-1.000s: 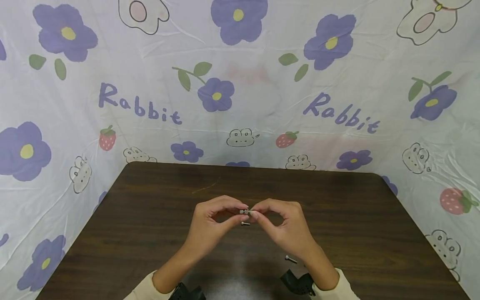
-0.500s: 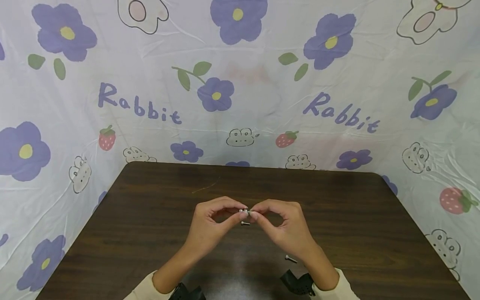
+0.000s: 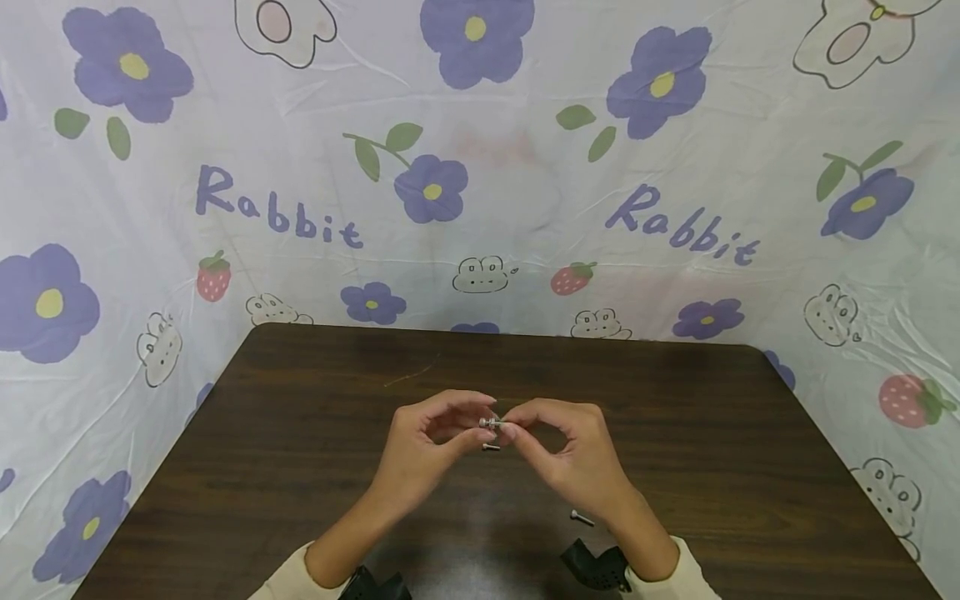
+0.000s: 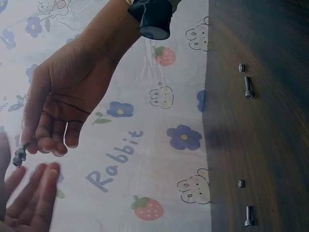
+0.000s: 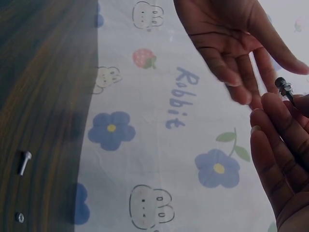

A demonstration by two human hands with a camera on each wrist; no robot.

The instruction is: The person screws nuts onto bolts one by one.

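Note:
My right hand (image 3: 581, 446) pinches the shank end of a small metal bolt (image 3: 487, 423) between thumb and index finger. A nut (image 5: 286, 89) sits on the bolt, close to its cylindrical head. My left hand (image 3: 416, 442) is held around the bolt's head end, thumb below and fingers above. In the right wrist view its fingers are spread and stand apart from the bolt. Both hands are raised over the dark wooden table (image 3: 315, 467). Another bolt (image 3: 491, 447) lies on the table just below the fingertips.
One more bolt (image 3: 581, 518) lies near my right forearm. Two loose nuts, a nut (image 4: 242, 68) and a second nut (image 4: 241, 183), lie beside the table bolts. Black wrist-worn devices hang at both wrists. A printed cloth (image 3: 525, 208) surrounds the table's back and sides.
The left thumb and fingers have opened away from the nut and bolt, which they were pinching half a second ago. The right hand has kept its grip and place.

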